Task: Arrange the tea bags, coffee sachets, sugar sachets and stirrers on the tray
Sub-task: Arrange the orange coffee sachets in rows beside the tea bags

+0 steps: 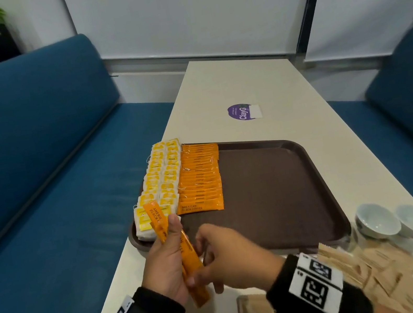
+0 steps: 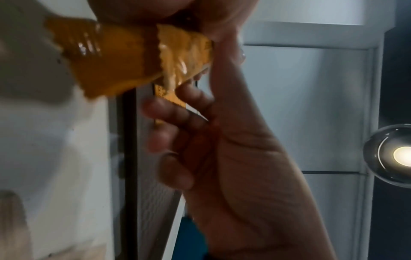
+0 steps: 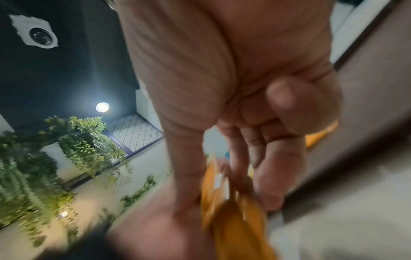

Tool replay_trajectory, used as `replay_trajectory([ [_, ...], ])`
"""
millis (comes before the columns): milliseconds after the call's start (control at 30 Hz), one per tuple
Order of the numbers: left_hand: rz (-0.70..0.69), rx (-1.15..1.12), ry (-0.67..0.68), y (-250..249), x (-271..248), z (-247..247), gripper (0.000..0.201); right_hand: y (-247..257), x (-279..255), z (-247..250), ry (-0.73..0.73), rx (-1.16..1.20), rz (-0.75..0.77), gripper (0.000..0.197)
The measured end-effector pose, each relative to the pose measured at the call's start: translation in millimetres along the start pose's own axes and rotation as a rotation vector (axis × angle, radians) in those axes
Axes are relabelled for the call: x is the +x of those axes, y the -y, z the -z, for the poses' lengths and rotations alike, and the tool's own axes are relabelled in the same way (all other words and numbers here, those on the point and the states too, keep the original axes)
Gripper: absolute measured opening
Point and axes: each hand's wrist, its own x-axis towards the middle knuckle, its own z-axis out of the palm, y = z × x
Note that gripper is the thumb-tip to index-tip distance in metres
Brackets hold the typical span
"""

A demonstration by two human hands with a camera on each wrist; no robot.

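**Both hands on orange coffee sachets at the tray's near-left corner**

Head view: I'm seeing the left hand [image 1: 166, 262] gripping a small bunch of orange coffee sachets [image 1: 187, 256], thumb pressing them against the fingers, above the table edge at the near-left corner of the brown tray [image 1: 275, 193]. The right hand [image 1: 231, 254] is reaching across from the right, thumb and fingers closing on the lower part of the same bunch. On the tray's left side two rows of yellow tea bags [image 1: 160, 181] are lying overlapped, and just beside them on the right a row of coffee sachets [image 1: 199, 179] is sitting, "American Black Coffee" reading on the nearest one. The rest of the tray is showing bare brown. Brown sugar sachets [image 1: 371, 268] are piling on the white table [image 1: 241, 81] near the right wrist, with two white bowls [image 1: 393, 222] beyond them. A purple sticker [image 1: 242, 112] is sitting further up the table.

Left wrist view: I'm seeing the fingers [image 2: 169, 112] curling around the orange sachets [image 2: 124, 58]; blurry.

Right wrist view: heavy blur. The right hand's fingers [image 3: 273, 158] are bending down onto the orange sachets [image 3: 233, 211], thumb on the other side. Tray surface is showing at right.
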Motion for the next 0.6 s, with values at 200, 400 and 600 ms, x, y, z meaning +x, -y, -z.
replay_trajectory([
  [200,0.064,0.039,0.103,5.7,-10.1,-2.2,0.040,-10.2,-10.9,1.9,-0.115,0.263,0.035,0.030],
  [400,0.025,0.121,0.062,2.4,-11.2,3.5,0.011,-14.2,-15.4,16.5,-0.059,0.480,0.032,0.027],
  [600,0.018,0.112,0.006,-7.6,-4.1,11.5,0.004,-16.0,-9.6,16.8,-0.112,0.634,0.037,0.005],
])
